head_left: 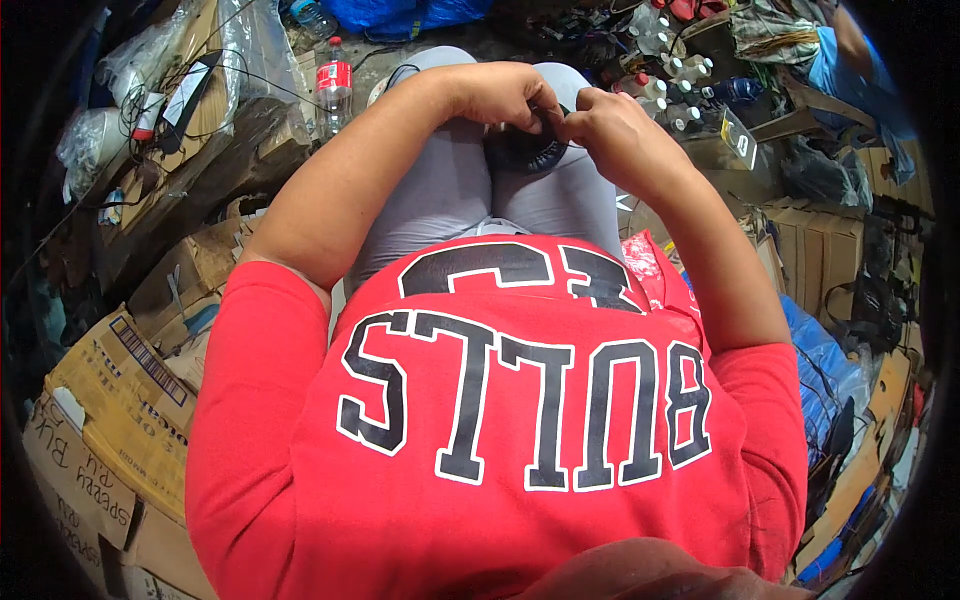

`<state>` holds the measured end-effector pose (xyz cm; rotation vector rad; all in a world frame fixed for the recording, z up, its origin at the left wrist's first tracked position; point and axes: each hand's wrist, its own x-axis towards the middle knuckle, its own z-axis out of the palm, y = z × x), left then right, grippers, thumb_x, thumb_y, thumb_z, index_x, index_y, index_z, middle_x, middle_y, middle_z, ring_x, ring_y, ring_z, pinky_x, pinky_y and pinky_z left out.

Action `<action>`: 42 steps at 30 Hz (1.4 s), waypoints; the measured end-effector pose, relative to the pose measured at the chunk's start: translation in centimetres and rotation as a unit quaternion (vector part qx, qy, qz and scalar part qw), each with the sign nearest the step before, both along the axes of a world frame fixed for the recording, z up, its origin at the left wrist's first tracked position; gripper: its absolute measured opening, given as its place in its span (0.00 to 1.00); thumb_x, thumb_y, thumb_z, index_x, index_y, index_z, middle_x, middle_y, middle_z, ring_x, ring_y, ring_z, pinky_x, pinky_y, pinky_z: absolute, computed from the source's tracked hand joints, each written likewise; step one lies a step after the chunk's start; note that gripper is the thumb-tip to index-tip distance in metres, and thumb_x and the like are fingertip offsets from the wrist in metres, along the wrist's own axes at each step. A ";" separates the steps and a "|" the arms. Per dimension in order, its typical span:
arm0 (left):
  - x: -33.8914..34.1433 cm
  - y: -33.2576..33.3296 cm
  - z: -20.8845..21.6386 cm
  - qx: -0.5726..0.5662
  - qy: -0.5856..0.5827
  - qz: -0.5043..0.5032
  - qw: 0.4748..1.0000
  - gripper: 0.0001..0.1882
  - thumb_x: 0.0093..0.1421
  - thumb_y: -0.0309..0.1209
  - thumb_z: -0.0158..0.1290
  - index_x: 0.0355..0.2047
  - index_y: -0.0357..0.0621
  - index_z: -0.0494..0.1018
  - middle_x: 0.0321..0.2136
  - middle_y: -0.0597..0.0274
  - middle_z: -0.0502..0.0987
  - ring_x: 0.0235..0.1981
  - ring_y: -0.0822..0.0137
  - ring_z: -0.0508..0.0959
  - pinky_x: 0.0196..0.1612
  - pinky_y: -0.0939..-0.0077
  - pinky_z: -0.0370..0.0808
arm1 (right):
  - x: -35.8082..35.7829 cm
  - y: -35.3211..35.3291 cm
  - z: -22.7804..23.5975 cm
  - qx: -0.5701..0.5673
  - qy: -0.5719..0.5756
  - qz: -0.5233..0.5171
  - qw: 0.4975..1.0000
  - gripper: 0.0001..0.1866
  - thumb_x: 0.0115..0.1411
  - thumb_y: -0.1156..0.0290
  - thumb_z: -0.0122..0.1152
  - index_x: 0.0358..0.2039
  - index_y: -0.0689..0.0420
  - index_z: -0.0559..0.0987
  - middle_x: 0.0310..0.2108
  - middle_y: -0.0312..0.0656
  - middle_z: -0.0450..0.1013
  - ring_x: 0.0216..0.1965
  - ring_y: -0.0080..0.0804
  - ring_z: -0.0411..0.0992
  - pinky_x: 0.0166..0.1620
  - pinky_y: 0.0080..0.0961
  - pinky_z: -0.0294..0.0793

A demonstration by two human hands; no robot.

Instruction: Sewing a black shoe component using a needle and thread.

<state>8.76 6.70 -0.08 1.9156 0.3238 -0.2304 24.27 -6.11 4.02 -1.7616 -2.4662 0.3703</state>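
Over my lap lies a black round thing (527, 155) with fine ridges along its near edge; its exact kind does not show. My left hand (508, 97) reaches over its far side, with thumb and fingers bent down and closed on its upper rim. Close by on the right, my right hand (615, 125) pinches the rim with curled fingers. The fingertips of both hands nearly meet there. The round thing rests between my thighs, on grey trousers (430, 190). Its far part is hidden under my hands.
A clear bottle with a red cap (334, 85) stands left of my knees. Several small bottles (690, 70) lie at the far right. Flattened cardboard (120, 390) and plastic sheeting (255, 50) crowd the left. Boxes (815, 245) and a blue bag (810, 370) line the right.
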 end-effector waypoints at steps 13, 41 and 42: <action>-6.8 -2.8 1.4 0.241 -0.040 0.220 0.944 0.12 0.54 0.37 0.56 0.32 0.40 0.75 0.27 0.52 0.76 0.29 0.60 0.77 0.33 0.68 0.71 | 2.9 -1.4 -4.2 -0.111 0.409 -0.140 0.895 0.09 0.57 0.66 0.59 0.31 0.59 0.78 0.31 0.33 0.73 0.37 0.20 0.68 0.40 0.21 0.68; -9.0 1.1 -0.6 0.138 -0.176 0.370 0.902 0.13 0.60 0.36 0.49 0.39 0.41 0.76 0.36 0.62 0.78 0.34 0.72 0.76 0.39 0.78 0.72 | 9.5 -3.3 -2.9 -0.066 0.397 -0.283 0.871 0.17 0.58 0.61 0.56 0.43 0.59 0.76 0.40 0.37 0.73 0.39 0.22 0.68 0.46 0.22 0.66; -7.1 0.0 -0.2 0.181 -0.180 0.309 0.916 0.12 0.58 0.34 0.52 0.39 0.41 0.76 0.34 0.63 0.78 0.34 0.72 0.76 0.39 0.79 0.71 | 8.0 -1.9 -1.7 -0.065 0.397 -0.283 0.871 0.17 0.58 0.61 0.56 0.43 0.59 0.76 0.40 0.37 0.73 0.39 0.22 0.68 0.46 0.22 0.66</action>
